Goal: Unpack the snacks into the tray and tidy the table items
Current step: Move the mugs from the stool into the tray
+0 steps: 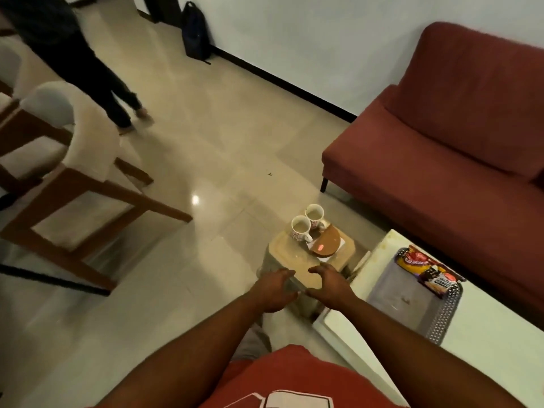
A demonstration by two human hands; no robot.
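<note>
A small beige stool [291, 254] stands on the floor in front of me. On its far side sit two white patterned mugs [300, 228] [315, 216] and a brown round lid [325, 241]. My left hand [275, 288] and my right hand [331, 285] curl around the stool's near corner, with the rim between fingers and thumbs. At the right, a grey perforated tray [441, 316] lies on a white table [485, 343]. Several snack packets [426, 267] rest at the tray's far end.
A red sofa [441, 160] stands behind the table at the right. A wooden chair with a pale cushion [73, 172] is at the left. Another person's legs [114, 95] are on the tiled floor at the far left, and a dark backpack [194, 30] leans on the wall.
</note>
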